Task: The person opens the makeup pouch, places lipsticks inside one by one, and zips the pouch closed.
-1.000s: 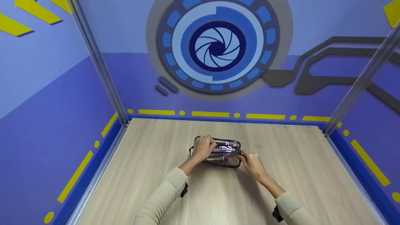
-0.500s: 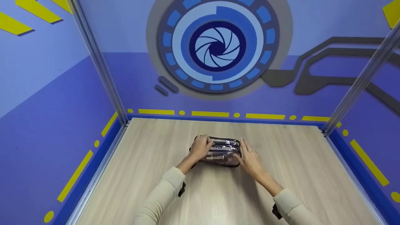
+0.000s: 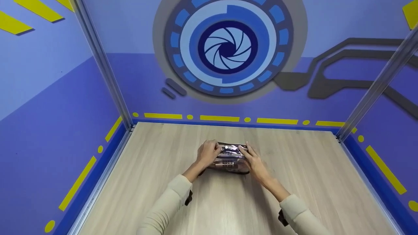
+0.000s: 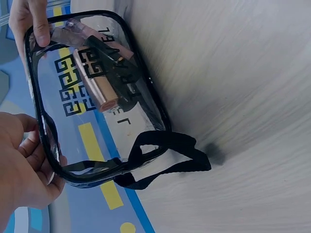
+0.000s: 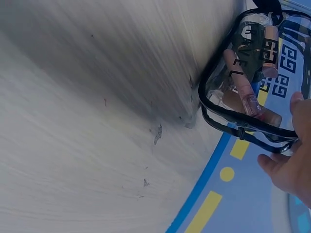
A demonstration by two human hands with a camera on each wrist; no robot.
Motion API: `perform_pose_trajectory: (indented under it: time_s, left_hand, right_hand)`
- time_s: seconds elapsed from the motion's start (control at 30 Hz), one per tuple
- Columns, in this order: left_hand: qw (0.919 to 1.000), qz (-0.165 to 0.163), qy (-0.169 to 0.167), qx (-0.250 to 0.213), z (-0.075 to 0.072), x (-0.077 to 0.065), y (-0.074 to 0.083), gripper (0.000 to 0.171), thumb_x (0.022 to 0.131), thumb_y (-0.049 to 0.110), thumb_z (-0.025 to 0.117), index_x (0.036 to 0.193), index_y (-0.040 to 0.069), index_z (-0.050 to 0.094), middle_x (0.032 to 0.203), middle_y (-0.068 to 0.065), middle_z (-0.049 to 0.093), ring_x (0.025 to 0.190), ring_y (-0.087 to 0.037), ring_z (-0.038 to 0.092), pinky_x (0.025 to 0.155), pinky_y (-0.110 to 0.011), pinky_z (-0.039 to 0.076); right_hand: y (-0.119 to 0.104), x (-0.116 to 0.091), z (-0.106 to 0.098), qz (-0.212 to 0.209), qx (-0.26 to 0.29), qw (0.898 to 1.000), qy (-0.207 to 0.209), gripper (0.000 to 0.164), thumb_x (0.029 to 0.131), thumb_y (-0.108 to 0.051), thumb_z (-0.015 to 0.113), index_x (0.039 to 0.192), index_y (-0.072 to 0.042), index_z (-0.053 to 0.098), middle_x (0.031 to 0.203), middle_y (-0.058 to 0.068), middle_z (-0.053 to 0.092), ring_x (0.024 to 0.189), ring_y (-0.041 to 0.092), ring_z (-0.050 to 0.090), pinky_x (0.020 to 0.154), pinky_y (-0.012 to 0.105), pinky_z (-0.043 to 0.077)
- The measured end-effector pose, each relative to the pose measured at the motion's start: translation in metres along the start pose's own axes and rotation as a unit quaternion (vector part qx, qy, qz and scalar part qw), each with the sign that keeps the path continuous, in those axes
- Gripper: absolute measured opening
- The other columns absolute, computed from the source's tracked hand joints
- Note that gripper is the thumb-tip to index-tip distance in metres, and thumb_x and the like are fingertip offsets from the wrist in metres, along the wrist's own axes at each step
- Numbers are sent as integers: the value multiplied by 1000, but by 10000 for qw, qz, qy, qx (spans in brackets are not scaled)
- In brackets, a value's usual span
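A clear makeup bag with black piping stands upright on the table, printed with dark lettering and a square pattern. At its left end, my left hand grips the top edge with curled fingers. My right hand holds the right end, fingers over the top and thumb on the near side. Through the plastic, the left wrist view shows a copper-coloured tube; a pink tube appears in the right wrist view. A black strap loops from the bag's left end. The zipper's state cannot be made out.
The pale wood table is bounded by a blue patterned back wall and side walls. Metal posts stand at the rear corners. Faint scuff marks show on the tabletop.
My right hand has left the pinch at the bag's right end, straightened its fingers, then moved left over the top corner. My left hand has shifted slightly left, still gripping the bag.
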State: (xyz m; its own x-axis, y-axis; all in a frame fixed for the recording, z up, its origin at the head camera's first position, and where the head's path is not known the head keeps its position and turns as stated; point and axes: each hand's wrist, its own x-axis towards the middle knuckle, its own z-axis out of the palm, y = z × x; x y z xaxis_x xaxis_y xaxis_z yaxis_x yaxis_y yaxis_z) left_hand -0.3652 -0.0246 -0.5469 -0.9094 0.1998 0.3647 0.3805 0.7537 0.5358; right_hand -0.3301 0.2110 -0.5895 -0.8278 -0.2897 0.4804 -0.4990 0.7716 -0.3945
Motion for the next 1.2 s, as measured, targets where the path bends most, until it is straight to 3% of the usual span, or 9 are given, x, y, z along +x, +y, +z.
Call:
perform_pose_trajectory:
  time_s: [0.2, 0.5, 0.6, 0.73, 0.83, 0.97, 1.1, 1.2]
  left_hand:
    - [9997, -90, 44, -240, -13, -3, -11, 18, 91, 10, 66, 74, 10, 60, 74, -1, 58, 72, -12, 47, 63, -27, 42]
    - [9961, -601, -5, -653, -32, -6, -49, 14, 92, 10, 66, 80, 7, 62, 81, -7, 63, 73, -14, 52, 64, -31, 47]
    - [9947, -530, -98, -873, -34, -6, -58, 13, 92, 9, 64, 80, 5, 62, 82, -9, 65, 72, -17, 55, 62, -27, 44]
    - [9847, -665, -140, -1607, -31, -6, -64, 15, 94, 3, 62, 80, 0, 60, 80, -13, 67, 70, -25, 66, 56, -20, 42]
    - [9737, -892, -194, -2089, -29, -6, -65, 15, 97, 2, 61, 82, -2, 59, 80, -14, 68, 69, -22, 68, 56, -17, 45]
    - [9701, -941, -119, -2235, -26, -8, -65, 14, 98, 3, 61, 86, -3, 61, 82, -17, 70, 69, -16, 65, 58, -18, 49]
    - [9679, -930, -61, -2336, -23, -9, -65, 14, 98, 4, 62, 86, -4, 62, 83, -20, 72, 68, -16, 67, 58, -17, 50]
    - [9649, -946, -70, -2447, -21, -8, -65, 14, 97, 6, 63, 87, -3, 64, 83, -18, 73, 67, -12, 65, 57, -16, 50]
  right_hand:
    - [-2, -3, 1, 38, 34, 9999, 108, 54, 93, -11, 71, 146, -11, 58, 158, 25, 42, 132, 51, 54, 96, 60, 54]
    - [-2, -8, -1, 228, 64, 9997, 84, 53, 97, -11, 67, 149, -14, 55, 161, 23, 39, 131, 51, 55, 93, 58, 56]
    - [-2, -8, 0, 193, 62, 9997, 99, 53, 98, -9, 66, 149, -13, 55, 160, 24, 39, 130, 51, 55, 90, 57, 58]
    - [-4, -5, 0, 162, 97, 9998, -2, 53, 98, -11, 66, 150, -14, 53, 160, 25, 38, 131, 52, 54, 88, 56, 59]
    - [-5, -2, -1, 193, 113, 9997, -15, 53, 98, -19, 67, 149, -13, 54, 159, 26, 39, 134, 52, 52, 97, 60, 54]
    - [-7, 6, -1, 141, 239, 9993, 256, 47, 99, -23, 67, 142, -5, 61, 148, 30, 52, 132, 52, 54, 107, 65, 46]
    - [-12, 21, 2, 42, 455, 9969, 637, 34, 99, -13, 64, 129, 4, 66, 125, 28, 67, 118, 48, 62, 101, 61, 49]
    - [-16, 34, 4, 85, 625, 9962, 607, 26, 98, -6, 63, 119, 8, 69, 113, 26, 72, 108, 45, 67, 95, 58, 53]
